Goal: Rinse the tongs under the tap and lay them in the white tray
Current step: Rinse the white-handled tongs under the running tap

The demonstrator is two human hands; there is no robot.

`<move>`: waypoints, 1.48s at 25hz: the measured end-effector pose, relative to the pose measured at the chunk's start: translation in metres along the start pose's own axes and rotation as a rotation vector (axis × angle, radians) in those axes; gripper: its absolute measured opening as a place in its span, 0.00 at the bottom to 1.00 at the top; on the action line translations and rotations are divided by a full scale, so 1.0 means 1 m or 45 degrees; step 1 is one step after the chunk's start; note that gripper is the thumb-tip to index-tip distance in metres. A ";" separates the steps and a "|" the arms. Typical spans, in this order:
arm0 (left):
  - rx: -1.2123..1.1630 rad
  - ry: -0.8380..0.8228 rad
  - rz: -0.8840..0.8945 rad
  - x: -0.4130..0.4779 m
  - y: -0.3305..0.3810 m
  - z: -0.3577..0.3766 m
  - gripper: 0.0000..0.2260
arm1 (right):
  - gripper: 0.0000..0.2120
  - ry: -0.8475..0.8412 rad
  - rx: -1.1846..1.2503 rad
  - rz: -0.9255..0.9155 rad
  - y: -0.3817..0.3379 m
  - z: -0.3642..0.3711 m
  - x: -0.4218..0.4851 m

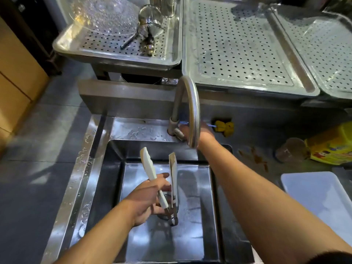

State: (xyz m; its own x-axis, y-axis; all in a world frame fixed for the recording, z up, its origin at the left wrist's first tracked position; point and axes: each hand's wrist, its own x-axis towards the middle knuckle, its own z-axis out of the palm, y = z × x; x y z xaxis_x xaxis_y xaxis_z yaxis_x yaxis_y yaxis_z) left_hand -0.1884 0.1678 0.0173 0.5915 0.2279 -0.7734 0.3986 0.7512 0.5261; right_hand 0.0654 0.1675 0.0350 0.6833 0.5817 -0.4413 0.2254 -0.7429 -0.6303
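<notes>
White tongs (152, 168) with a metal hinge end are held over the steel sink (118, 168), their two arms spread apart and pointing away from me. My left hand (150, 195) grips them near the hinge. My right hand (204, 133) reaches behind the curved tap (192, 109) and rests at its base lever; the spout hides most of the fingers. No water is visible from the spout. The white tray (320, 195) lies on the counter at the right, with nothing in it.
Perforated steel drain trays (238, 44) fill the back, the left one (118, 42) holding a glass lid and a strainer. A yellow sponge (224, 127), a brown cup (291, 149) and a yellow packet (333, 143) sit right of the tap.
</notes>
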 end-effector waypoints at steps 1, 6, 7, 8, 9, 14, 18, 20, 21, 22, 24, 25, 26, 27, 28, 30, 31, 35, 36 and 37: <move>0.029 0.006 0.005 -0.001 0.001 0.000 0.22 | 0.08 0.008 -0.026 0.021 0.000 0.005 0.015; 0.097 0.046 0.005 -0.003 0.002 0.000 0.21 | 0.11 0.047 -0.063 0.040 0.020 0.029 0.045; 0.104 0.067 -0.002 -0.003 0.003 -0.001 0.22 | 0.11 0.038 0.069 0.055 0.024 0.032 0.046; 0.112 0.083 -0.004 -0.004 0.004 -0.002 0.23 | 0.12 0.046 0.225 0.090 0.025 0.035 0.046; 0.128 0.096 -0.003 -0.005 0.004 -0.002 0.23 | 0.14 0.083 0.343 0.160 0.026 0.036 0.046; 0.213 0.147 0.021 -0.005 0.004 -0.006 0.25 | 0.18 0.206 0.578 0.291 0.032 0.044 0.040; 0.181 0.139 0.021 -0.007 0.007 -0.004 0.25 | 0.16 0.202 0.695 0.298 0.032 0.046 0.029; 0.183 0.125 0.021 -0.008 0.008 -0.004 0.28 | 0.16 0.194 0.707 0.275 0.027 0.042 0.018; 0.190 0.118 0.019 -0.007 0.009 -0.004 0.29 | 0.15 0.192 0.719 0.264 0.025 0.040 0.011; 0.196 0.112 0.021 -0.006 0.008 -0.004 0.29 | 0.13 0.193 0.720 0.236 0.026 0.038 0.001; 0.194 0.097 0.020 -0.004 0.008 -0.005 0.28 | 0.08 0.161 0.589 0.180 0.037 0.043 -0.023; 0.192 0.081 0.022 -0.002 0.007 -0.004 0.25 | 0.09 0.102 0.532 0.217 0.044 0.049 -0.037; 0.187 0.054 0.026 0.000 0.006 -0.004 0.20 | 0.09 0.002 0.548 0.278 0.052 0.056 -0.052; 0.180 0.019 0.027 0.002 0.006 -0.002 0.15 | 0.09 -0.119 0.641 0.339 0.060 0.065 -0.066; 0.170 -0.017 0.029 0.004 0.006 -0.001 0.12 | 0.12 -0.240 0.774 0.388 0.066 0.073 -0.079; 0.159 -0.062 0.040 0.008 0.008 0.003 0.09 | 0.18 -0.404 1.079 0.458 0.071 0.078 -0.094; 0.165 -0.066 0.045 0.013 0.010 0.005 0.10 | 0.20 -0.435 1.182 0.468 0.073 0.077 -0.094; 0.179 -0.006 0.034 0.034 0.022 0.014 0.12 | 0.18 -0.352 1.229 0.456 0.065 0.068 -0.084; 0.171 -0.003 0.027 0.038 0.024 0.016 0.09 | 0.18 -0.329 1.231 0.459 0.064 0.066 -0.081; 0.156 -0.002 0.013 0.041 0.027 0.018 0.06 | 0.18 -0.316 1.244 0.455 0.063 0.064 -0.079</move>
State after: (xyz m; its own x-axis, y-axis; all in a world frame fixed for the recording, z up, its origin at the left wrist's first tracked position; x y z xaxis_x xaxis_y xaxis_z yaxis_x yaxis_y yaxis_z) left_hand -0.1406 0.1859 0.0060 0.5972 0.2341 -0.7672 0.4752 0.6672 0.5735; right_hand -0.0190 0.0958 -0.0110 0.4147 0.5158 -0.7497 -0.6892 -0.3600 -0.6289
